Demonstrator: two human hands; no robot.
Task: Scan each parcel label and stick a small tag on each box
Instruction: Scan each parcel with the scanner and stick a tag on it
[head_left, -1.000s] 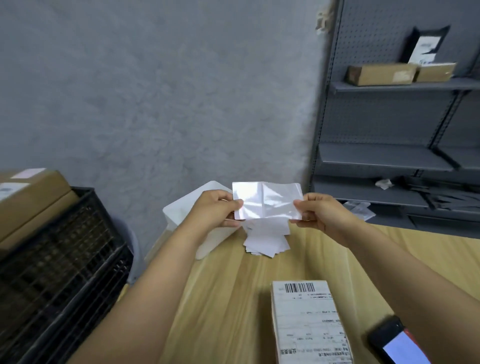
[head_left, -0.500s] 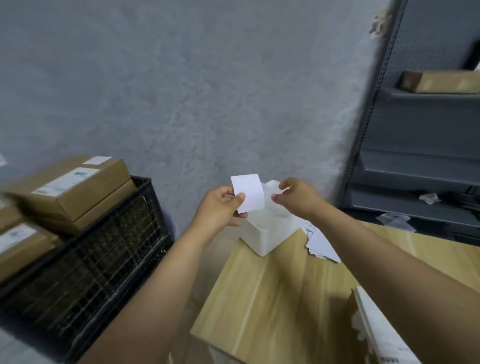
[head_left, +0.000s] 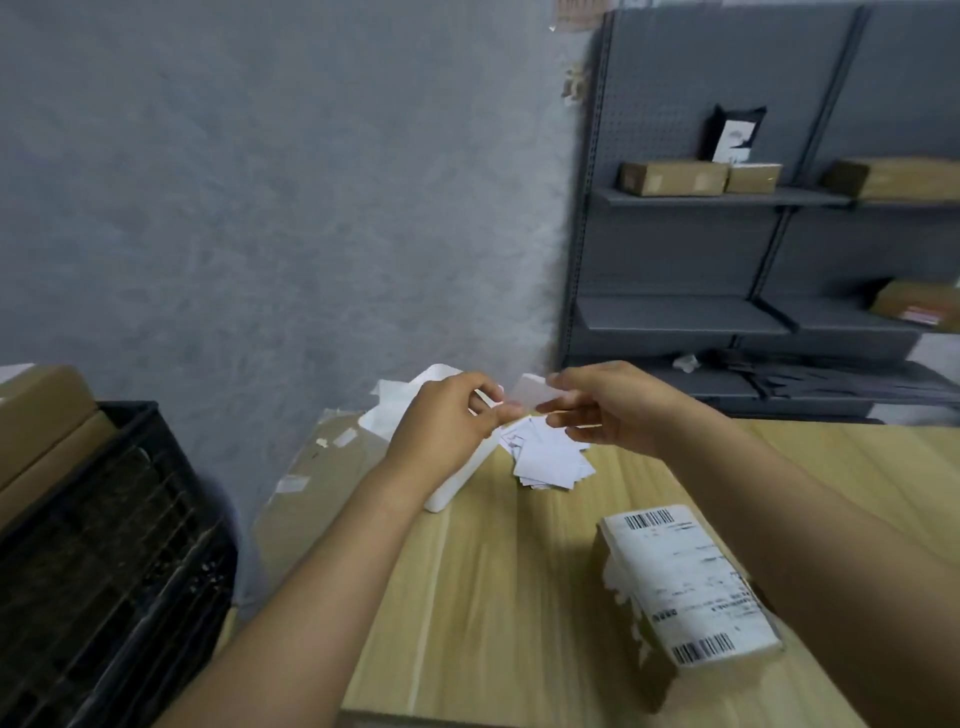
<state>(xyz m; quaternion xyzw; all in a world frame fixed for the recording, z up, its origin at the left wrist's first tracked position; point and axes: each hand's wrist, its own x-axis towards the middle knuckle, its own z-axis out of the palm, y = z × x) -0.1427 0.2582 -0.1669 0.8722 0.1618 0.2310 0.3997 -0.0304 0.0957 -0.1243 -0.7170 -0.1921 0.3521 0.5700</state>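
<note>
Up above the far end of the bench (head_left: 519, 597), both hands meet over a small white tag (head_left: 532, 389). The left hand (head_left: 447, 426) reaches forward from the lower left, forearm running diagonally up, wrist slightly bent, its fingers (head_left: 506, 411) curled inward with thumb and forefinger pinching the tag's left lower edge. The right hand (head_left: 608, 408) comes in from the lower right, forearm long across the frame, back of the hand facing up, its fingers drawn together and pinching the tag's right edge. The tag is held in the air between the two hands, tilted, and motion blur makes its outline soft.

Just under the hands, a loose pile of white slips (head_left: 550, 460) lies on the bench, beside a white container (head_left: 452, 493) standing at the bench's far left corner; the left wrist hides much of it. Nearer the person, on the right of the bench, a parcel (head_left: 685, 587) lies with its printed label up, barcodes at both ends, partly overlapped by the right forearm.

To the left stands a black crate (head_left: 104, 571) with brown boxes (head_left: 41, 415) on top. Flattened cardboard (head_left: 311, 478) leans between crate and bench. Grey shelving (head_left: 727, 312) on the right carries several brown cartons (head_left: 670, 177).
</note>
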